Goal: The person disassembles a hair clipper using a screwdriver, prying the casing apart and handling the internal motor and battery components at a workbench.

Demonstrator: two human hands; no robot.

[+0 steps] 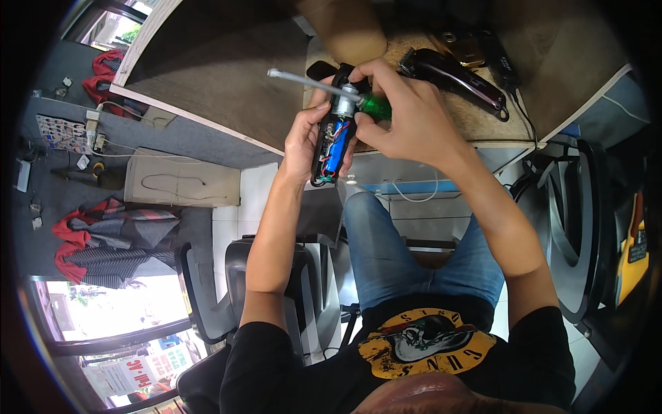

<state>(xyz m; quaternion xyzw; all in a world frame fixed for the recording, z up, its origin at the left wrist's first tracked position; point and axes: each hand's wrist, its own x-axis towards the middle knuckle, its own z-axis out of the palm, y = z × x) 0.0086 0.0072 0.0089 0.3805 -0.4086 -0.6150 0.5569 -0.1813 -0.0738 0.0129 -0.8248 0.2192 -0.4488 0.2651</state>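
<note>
I have the left hand (302,141) grasping an opened black device (321,155) over the table's (483,129) front edge, its blue battery (336,148) bared. The right hand (420,121) holds a green-handled screwdriver (374,105) across the silver motor (344,105); from here I can't quite tell whether its fingertips touch the motor. Dark clippers (458,81) lie beyond.

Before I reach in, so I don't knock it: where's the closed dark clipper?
The closed dark clipper lies on the tan tabletop, upper right of centre in the head view, just right of the right hand.
</note>
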